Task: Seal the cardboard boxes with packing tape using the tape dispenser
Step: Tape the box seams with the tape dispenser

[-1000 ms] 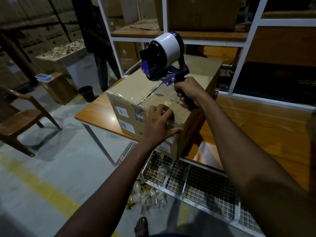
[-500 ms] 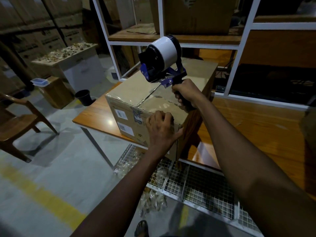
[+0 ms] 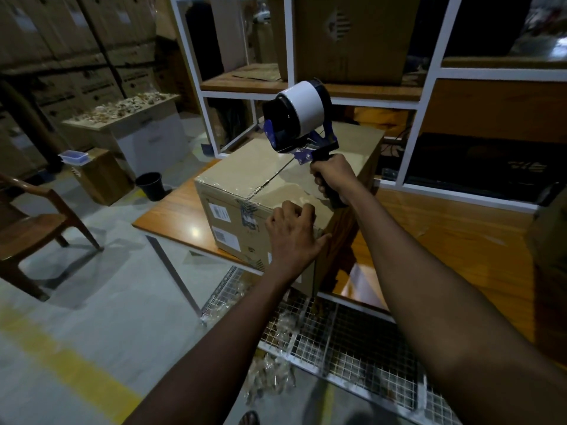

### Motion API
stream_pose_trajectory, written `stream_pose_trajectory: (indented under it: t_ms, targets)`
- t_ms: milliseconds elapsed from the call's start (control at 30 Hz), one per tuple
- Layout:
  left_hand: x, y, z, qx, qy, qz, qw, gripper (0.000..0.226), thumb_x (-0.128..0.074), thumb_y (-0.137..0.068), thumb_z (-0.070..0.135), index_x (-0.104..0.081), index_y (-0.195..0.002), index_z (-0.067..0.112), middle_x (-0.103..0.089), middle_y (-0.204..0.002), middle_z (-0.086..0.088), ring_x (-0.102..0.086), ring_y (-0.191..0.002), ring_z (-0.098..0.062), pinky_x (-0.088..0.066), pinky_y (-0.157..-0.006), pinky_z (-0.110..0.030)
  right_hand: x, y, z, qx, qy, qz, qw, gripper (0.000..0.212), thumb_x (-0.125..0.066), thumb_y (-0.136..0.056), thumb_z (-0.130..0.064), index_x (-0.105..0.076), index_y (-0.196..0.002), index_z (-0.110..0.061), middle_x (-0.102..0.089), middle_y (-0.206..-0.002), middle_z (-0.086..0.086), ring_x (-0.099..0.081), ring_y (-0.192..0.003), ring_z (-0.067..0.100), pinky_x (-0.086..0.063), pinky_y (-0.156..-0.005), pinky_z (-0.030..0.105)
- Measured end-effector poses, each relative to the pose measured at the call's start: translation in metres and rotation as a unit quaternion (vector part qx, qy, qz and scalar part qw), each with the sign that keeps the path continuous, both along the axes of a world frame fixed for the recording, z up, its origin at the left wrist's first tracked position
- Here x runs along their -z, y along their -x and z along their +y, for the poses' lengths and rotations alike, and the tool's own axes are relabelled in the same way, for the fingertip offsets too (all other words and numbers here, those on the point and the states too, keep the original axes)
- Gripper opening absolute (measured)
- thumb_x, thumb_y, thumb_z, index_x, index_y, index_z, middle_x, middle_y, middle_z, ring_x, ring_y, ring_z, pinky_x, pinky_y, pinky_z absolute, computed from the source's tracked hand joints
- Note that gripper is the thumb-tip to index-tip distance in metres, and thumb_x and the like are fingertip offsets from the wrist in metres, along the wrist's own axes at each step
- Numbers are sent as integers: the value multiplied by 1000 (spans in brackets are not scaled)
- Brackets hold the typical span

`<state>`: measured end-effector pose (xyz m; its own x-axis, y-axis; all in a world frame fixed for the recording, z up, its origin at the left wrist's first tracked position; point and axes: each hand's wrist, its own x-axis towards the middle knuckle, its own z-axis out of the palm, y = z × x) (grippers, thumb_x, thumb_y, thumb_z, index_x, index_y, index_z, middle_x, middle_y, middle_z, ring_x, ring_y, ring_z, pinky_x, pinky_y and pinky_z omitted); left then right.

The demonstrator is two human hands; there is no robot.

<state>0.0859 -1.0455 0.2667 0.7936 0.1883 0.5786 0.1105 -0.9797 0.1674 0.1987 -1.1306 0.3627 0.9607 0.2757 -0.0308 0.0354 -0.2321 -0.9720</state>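
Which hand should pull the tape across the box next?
Right. The right hand grips the tape dispenser above the box; the left hand rests on its near corner, steadying it.

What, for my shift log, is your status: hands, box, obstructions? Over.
Right hand grips tape dispenser, held over cardboard box. Left hand holds its near corner, fingers curled. Tape shows at near seam end. Nothing blocking box top.

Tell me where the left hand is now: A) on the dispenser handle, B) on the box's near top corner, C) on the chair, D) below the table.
B: the left hand holds the cardboard box at its near top corner; the right hand grips the tape dispenser.
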Motion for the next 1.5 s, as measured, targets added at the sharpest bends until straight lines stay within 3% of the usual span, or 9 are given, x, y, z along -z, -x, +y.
stream_pose_trajectory:
  t_ms: [300, 467, 567, 667, 800, 967, 1067, 1200, 1500]
  targets:
    - [-2, 0, 16, 52, -53, -12, 997, 71, -58, -62, 83, -57, -101, 24, -48, -98, -7, -42, -89, -24, -28, -77, -36, 0, 6, -39, 38, -16, -16, 999, 20, -60, -85, -7, -51, -69, -13, -47, -53, 3, -41, -45, 18, -33, -49, 30]
    - [-28, -17, 29, 146, -127, 109, 975, 87, -60, -58, 88, -50, -124, 31, -45, -113, -7, -43, -101, -26, -33, -82, -39, 1, 7, -85, 118, -32, -28, 992, 26, -62, -89, -11, -51, -65, -12, -49, -56, 5, -45, -45, 18, -37, -48, 29]
    - [-30, -34, 28, 178, -157, 182, 954, 100, -61, -64, 84, -35, -146, 33, -39, -142, -11, -39, -126, -32, -34, -97, -45, 13, 9, -115, 158, -38, -37, 986, 30, -62, -88, -18, -49, -62, -12, -47, -56, 6, -43, -44, 19, -35, -47, 29]
    - [-21, -38, 22, 175, -167, 205, 948, 98, -56, -77, 76, -17, -156, 31, -20, -162, -7, -22, -146, -32, -27, -110, -51, 35, 12, -147, 214, 18, -37, 976, 30, -64, -82, -31, -52, -63, -11, -52, -58, 9, -47, -47, 22, -38, -51, 35]
    - [-20, -36, 17, 176, -182, 193, 948, 93, -57, -84, 67, -16, -157, 26, -15, -165, -5, -21, -148, -32, -26, -112, -52, 76, 18, -182, 280, 134, -36, 950, 35, -59, -82, -45, -65, -75, -12, -66, -81, 20, -61, -71, 35, -44, -63, 42]
    - [-18, -34, 11, 160, -167, 182, 956, 92, -62, -83, 60, -19, -157, 27, -18, -164, -3, -23, -148, -32, -26, -111, -52, 141, 32, -212, 325, 223, 27, 919, 29, -58, -95, -32, -58, -108, -6, -65, -108, 19, -62, -98, 39, -41, -73, 36]
    - [-16, -34, 7, 155, -156, 175, 960, 92, -64, -81, 60, -22, -156, 28, -22, -163, -3, -25, -147, -31, -27, -111, -51, 170, 37, -223, 357, 278, 54, 890, 33, -61, -92, -29, -57, -115, -5, -65, -113, 20, -61, -106, 40, -49, -86, 44]
    - [-15, -35, 3, 142, -157, 171, 962, 91, -62, -80, 60, -22, -155, 29, -24, -163, -2, -26, -147, -31, -28, -110, -50, 198, 42, -227, 358, 354, 80, 860, 42, -63, -92, -27, -53, -124, -3, -58, -127, 23, -46, -127, 45, -33, -108, 53]
    - [-16, -33, 2, 143, -143, 178, 963, 90, -61, -80, 59, -22, -156, 30, -22, -163, -1, -24, -148, -30, -24, -113, -50, 246, 63, -214, 343, 405, 134, 837, 45, -60, -93, -29, -49, -128, -3, -57, -130, 24, -47, -126, 44, -31, -110, 51]
